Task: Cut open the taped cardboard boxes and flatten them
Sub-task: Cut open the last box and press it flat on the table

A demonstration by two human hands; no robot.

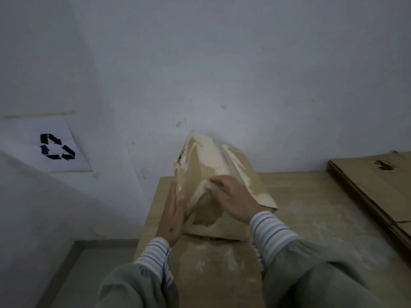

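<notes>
Box stands half collapsed at the table's left end, near the wall, its top torn open and its panels leaning into a peak. Left hand presses flat against its left side, fingers straight. Right hand lies on the front, fingers curled round a torn flap edge. No knife is in view. Cutting looks done for this box; flattening seems midway, since the sides still hold a hollow. Flat cardboard lies stacked at the right, likely finished. Whether more boxes wait cannot be told.
</notes>
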